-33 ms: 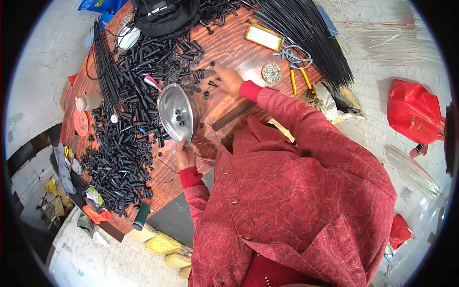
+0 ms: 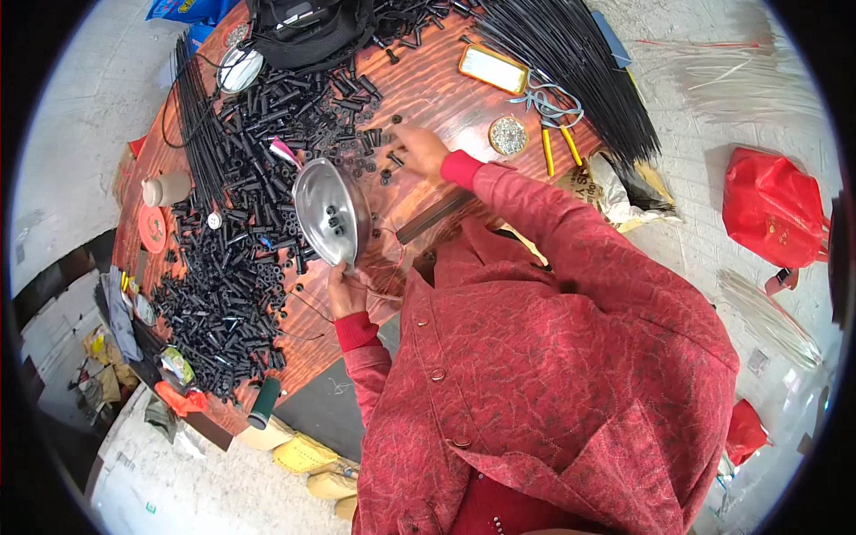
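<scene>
My left hand [image 2: 344, 291] is closed on the near rim of an oval metal bowl [image 2: 355, 201], which is tilted above the table's near side. A few small black round pieces [image 2: 334, 220] lie in the bowl. To the right, my right hand [image 2: 419, 150] reaches low over the tabletop, its blurred fingertips beside loose black parts [image 2: 376, 136]. A black bolt-like piece [image 2: 395, 159] lies just below those fingers. Whether they pinch anything I cannot make out. Left of the bowl spreads a large heap of black tube-like parts [image 2: 227, 303].
On the wooden table [image 2: 437, 80] are a yellow-framed phone [image 2: 493, 69], a round dish of small metal bits [image 2: 508, 135] and yellow-handled pliers [image 2: 560, 147]. Long black rods [image 2: 571, 71] cover the far right. A black bag [image 2: 308, 31] sits at the back, a beige cup [image 2: 167, 188] at left.
My right hand has shifted slightly left over the loose parts, and its fingers have moved a little. The left hand and the bowl stay nearly in place.
</scene>
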